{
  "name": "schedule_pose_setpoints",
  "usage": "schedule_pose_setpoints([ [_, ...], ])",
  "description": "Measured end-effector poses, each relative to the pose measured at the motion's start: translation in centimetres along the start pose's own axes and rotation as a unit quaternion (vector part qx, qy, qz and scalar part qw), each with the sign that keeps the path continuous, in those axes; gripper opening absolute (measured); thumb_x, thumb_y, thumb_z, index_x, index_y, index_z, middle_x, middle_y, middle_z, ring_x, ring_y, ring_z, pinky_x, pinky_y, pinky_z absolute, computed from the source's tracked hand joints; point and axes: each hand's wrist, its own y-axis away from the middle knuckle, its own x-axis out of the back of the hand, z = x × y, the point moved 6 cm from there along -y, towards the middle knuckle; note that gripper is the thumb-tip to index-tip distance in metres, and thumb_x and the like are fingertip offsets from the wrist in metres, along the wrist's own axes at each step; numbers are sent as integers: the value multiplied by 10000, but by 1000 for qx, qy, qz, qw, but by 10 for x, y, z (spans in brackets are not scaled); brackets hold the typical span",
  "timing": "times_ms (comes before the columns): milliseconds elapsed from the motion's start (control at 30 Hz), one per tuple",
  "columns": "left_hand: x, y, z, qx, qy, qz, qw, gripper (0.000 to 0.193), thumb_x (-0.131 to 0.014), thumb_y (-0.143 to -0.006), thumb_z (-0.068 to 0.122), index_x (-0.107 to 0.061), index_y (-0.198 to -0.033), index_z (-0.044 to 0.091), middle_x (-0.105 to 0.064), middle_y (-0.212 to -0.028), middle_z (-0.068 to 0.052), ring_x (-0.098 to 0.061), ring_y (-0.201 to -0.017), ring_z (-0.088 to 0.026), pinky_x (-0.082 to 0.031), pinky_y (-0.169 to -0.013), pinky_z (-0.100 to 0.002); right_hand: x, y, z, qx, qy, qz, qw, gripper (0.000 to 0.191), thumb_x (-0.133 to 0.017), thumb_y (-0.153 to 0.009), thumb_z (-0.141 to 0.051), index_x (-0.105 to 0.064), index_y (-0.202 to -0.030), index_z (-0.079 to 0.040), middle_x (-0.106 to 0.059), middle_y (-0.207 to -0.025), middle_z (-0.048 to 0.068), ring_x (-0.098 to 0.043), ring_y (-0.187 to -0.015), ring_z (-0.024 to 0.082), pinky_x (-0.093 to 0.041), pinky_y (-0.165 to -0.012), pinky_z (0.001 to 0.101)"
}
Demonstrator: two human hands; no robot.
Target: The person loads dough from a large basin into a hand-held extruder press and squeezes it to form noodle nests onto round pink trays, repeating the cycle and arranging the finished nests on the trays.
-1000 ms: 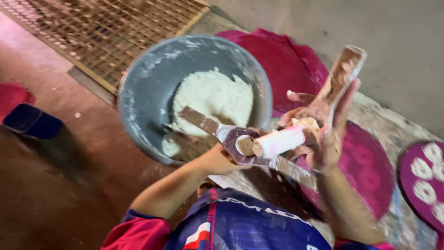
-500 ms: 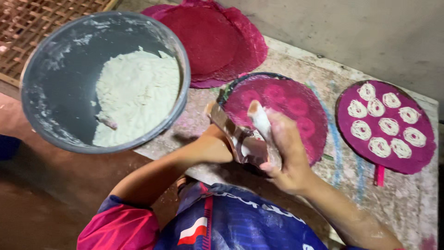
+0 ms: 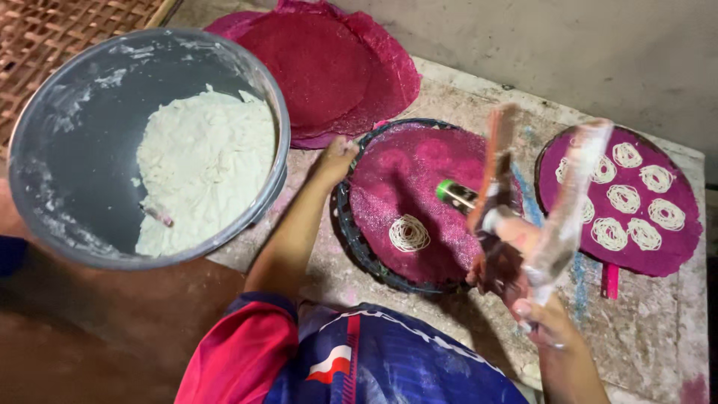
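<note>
My right hand (image 3: 544, 318) grips the blurred handles of a hand press (image 3: 499, 224) with a green-tipped barrel, held over the right side of a round pink mesh tray (image 3: 419, 161). One white coil of noodle strands (image 3: 409, 233) lies on that tray. My left hand (image 3: 336, 155) reaches across and holds the tray's dark rim at its upper left. A big grey bowl (image 3: 52, 150) with white dough (image 3: 206, 176) stands to the left.
A second pink tray (image 3: 677, 251) carrying several noodle coils lies at the right. Spare pink trays (image 3: 329, 67) are stacked at the back. A woven bamboo rack (image 3: 52, 34) sits at top left. The worn tabletop (image 3: 658, 337) ends at the right.
My left hand left the press and took the tray's rim. The press has swung over the tray, and one noodle coil now lies on it. The view has shifted right.
</note>
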Motion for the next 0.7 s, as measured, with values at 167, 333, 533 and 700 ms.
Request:
schedule_pose_setpoints([
  [167,-16,30,-51,45,151,33,987,446,-589,-995,169,-551,-1411,13,-641,-1384,-164,-595,-1282,-250,-427,-1075,-334,-9,2,2,-20,-84,39,995,1067,-852,-707,-457,-383,-1514,60,-561,-1375,237,-583,-1247,378,-465,-1072,538],
  [333,-2,90,-49,-58,70,82,992,424,-574,-990,93,-588,-1402,-3,-633,-1405,-164,-572,-1331,-259,-396,-1124,-335,-1,-7,2,-3,-51,74,996,1038,-847,-730,-451,-384,-1512,49,-559,-1387,199,-573,-1262,332,-462,-1072,496],
  [533,-1,87,16,-168,389,18,905,713,-630,-1021,233,-348,-1628,-12,-416,-1667,-211,-367,-1581,-341,-230,-1336,-458,-17,-29,26,-178,-62,-118,975,1207,-701,-791,-799,-388,-1557,79,-635,-1246,257,-636,-1083,327,-533,-878,454],
  [700,-31,89,89,-75,723,-405,556,947,-691,-901,534,-297,-1616,52,-472,-1581,-180,-433,-1509,-331,-303,-1290,-438,-38,-19,34,-380,-89,-133,911,1166,-610,-711,-850,-435,-1442,41,-669,-1235,227,-650,-1105,306,-514,-957,409],
])
